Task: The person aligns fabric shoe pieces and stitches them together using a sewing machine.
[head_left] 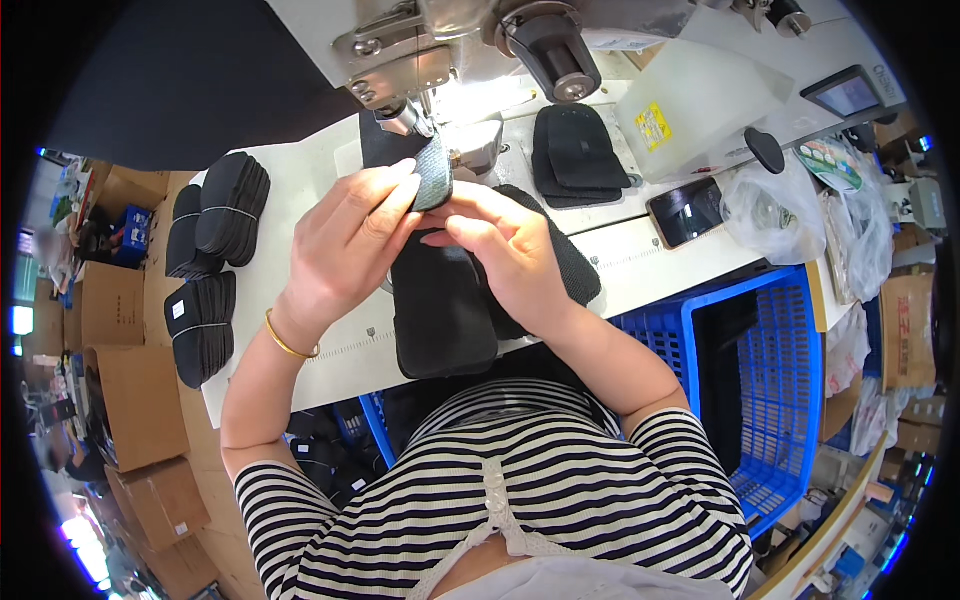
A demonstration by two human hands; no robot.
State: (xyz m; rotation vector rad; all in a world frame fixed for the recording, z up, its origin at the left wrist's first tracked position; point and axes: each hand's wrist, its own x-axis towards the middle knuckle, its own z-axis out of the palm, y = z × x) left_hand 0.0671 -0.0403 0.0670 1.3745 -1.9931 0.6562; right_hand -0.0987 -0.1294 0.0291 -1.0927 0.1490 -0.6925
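Note:
My left hand [350, 235] pinches the left edge of a small dark fabric piece [433, 172] with a grey-blue face. From the other side, my right hand [510, 255] holds its lower end with the fingers closed. The piece's upper end lies close by the presser foot [408, 120] of a sewing machine [400, 65]; whether it sits under the foot I cannot tell. Beneath my hands, a black padded fabric piece [445, 315] with rounded corners rests at the table's front edge. More black fabric [570, 265] lies partly hidden behind my right hand.
Tied bundles of black pieces [233, 208] stand on the table [300, 375] at left. Flat black pieces [578, 150] lie right of the needle area. Farther right are a phone [685, 213] and a clear plastic bag [770, 215]. A blue basket [805, 400] stands below.

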